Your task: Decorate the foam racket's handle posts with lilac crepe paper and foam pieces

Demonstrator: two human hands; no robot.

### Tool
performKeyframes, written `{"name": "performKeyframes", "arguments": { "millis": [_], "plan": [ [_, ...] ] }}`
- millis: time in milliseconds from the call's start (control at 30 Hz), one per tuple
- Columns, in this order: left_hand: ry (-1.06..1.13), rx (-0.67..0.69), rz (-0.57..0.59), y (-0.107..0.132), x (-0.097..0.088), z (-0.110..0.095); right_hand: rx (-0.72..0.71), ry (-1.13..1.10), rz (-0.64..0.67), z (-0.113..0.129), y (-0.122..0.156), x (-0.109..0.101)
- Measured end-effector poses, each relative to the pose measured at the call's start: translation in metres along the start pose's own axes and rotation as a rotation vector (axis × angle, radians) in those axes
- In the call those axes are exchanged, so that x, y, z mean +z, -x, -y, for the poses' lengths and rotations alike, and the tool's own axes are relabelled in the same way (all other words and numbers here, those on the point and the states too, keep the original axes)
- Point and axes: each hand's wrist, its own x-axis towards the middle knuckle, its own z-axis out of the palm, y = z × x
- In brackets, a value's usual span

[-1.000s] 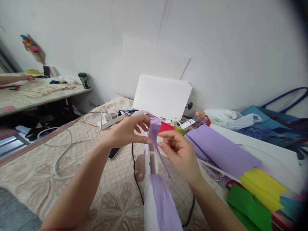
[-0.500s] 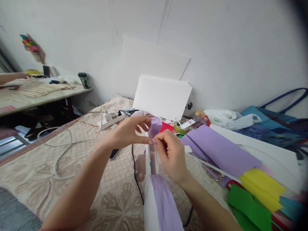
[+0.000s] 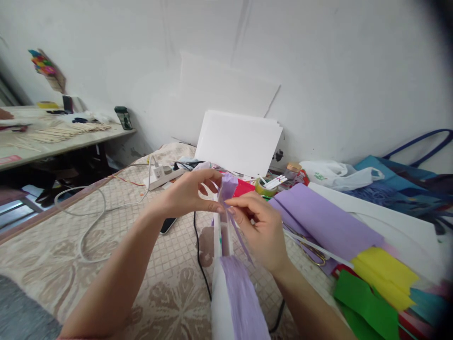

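Observation:
A long white foam-like piece (image 3: 220,302) stands in the middle of the head view, running away from me. A strip of purple crepe paper (image 3: 246,297) covers its near top. At its far end, more purple paper (image 3: 230,185) wraps over it. My left hand (image 3: 198,193) curls round that far end, with its thumb on the near side and its fingers on the paper. My right hand (image 3: 260,226) is closed, pinching a thin purple strip (image 3: 243,243) that hangs down beside the white piece. The left fingers' exact contact is partly hidden.
On the right lie purple paper (image 3: 329,222), gold-handled scissors (image 3: 313,252), and yellow (image 3: 387,274) and green sheets (image 3: 366,302). A power strip (image 3: 164,177) and white cable (image 3: 83,236) lie left. White boards (image 3: 239,141) lean on the wall. Another person's hand (image 3: 5,114) shows far left.
My right hand has moved slightly right, away from my left thumb, and a thin purple strip now shows hanging below it. My left hand stays put. The other person's hand has drawn back left.

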Motion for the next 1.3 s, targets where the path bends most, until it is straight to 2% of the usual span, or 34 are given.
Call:
{"name": "performKeyframes", "arguments": {
  "millis": [333,433,567,633,733,967,1167,1300],
  "plan": [
    [-0.006,-0.004,-0.011,0.000,0.002,0.002,-0.222,0.160,-0.010,-0.003,0.004,0.007],
    [-0.006,0.016,-0.004,0.000,0.001,0.003,-0.193,0.156,-0.039,-0.006,0.006,0.006],
    [-0.022,0.004,0.012,-0.001,0.001,0.004,-0.031,0.083,-0.048,-0.008,0.009,0.001],
    [-0.029,0.007,0.010,-0.002,0.001,0.004,-0.001,0.054,-0.041,-0.008,0.008,-0.001],
    [-0.020,0.020,0.009,-0.002,0.003,0.003,-0.035,0.057,-0.031,-0.007,0.005,-0.002],
    [0.022,-0.021,0.012,-0.004,0.004,0.003,-0.242,0.145,-0.009,-0.004,0.004,-0.001],
    [0.017,0.000,0.020,-0.005,0.004,0.005,-0.284,0.206,0.052,-0.007,0.006,0.000],
    [0.020,0.015,0.027,-0.005,0.004,0.006,-0.270,0.191,-0.007,-0.009,0.006,0.001]
  ]
}}
